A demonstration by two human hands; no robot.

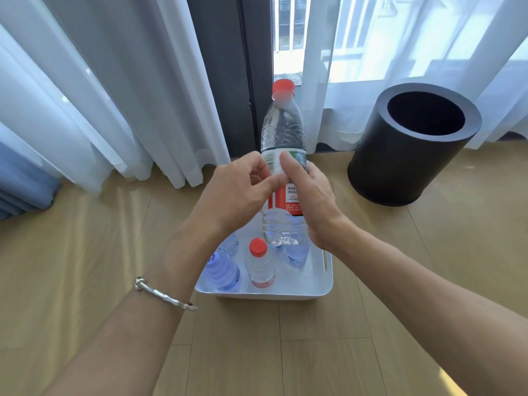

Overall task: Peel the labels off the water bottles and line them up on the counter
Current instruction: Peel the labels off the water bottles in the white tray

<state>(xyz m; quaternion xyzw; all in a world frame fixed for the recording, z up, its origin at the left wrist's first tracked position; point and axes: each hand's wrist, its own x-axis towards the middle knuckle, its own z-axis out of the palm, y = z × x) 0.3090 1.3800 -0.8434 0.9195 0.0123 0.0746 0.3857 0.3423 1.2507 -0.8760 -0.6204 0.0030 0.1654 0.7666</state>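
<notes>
A clear plastic water bottle with a red cap (283,130) is held upright in the air, above the far end of a white plastic tub (325,287) that sits on the pale wooden plank floor (285,352). Around the bottle's middle runs a red, white and green printed label (288,200), with a barcode at its upper left. The right hand (311,195) grasps the bottle from the right, its fingers wrapped behind the label and the thumb pressed upright on the label's front. The left hand (237,192) meets it from the left, fingers curled at the barcode edge and thumb laid across the white band, pinching the label there. A silver bracelet (164,292) circles the left wrist. Inside the tub stand a smaller red-capped bottle with a red label (259,264) and several blue-tinted clear bottles (221,271), partly hidden by the arms. To the right, well apart from the tub, stands a black cylindrical waste bin (400,172) with an open top. Sheer white curtains (114,95) hang to the floor behind everything.
</notes>
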